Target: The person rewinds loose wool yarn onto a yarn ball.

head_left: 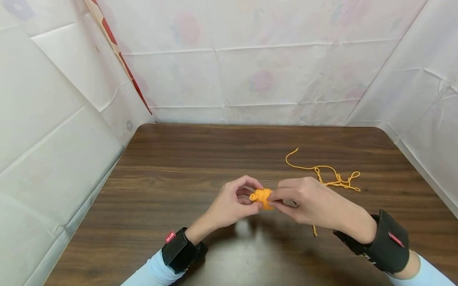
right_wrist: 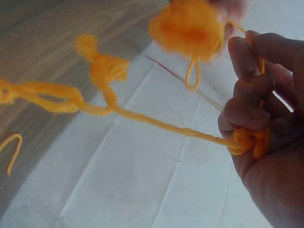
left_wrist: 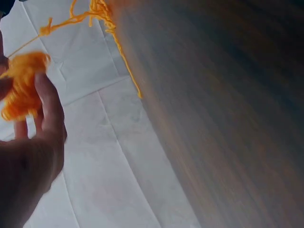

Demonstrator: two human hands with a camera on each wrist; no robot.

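Yarn ball [head_left: 262,197] between left hand [head_left: 229,206] and right hand [head_left: 307,202] grips.

Bright, even light is falling from above, glaring softly off the dark table [head_left: 200,159] near its front edge. The head view is bending straight lines at its edges. Both wrist views are blurring badly, the yarn ball [right_wrist: 190,28] smearing out of focus.

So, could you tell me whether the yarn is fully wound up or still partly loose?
Partly loose. The hands hold a small wound ball, but a tangled strand trails from the right hand across the table.
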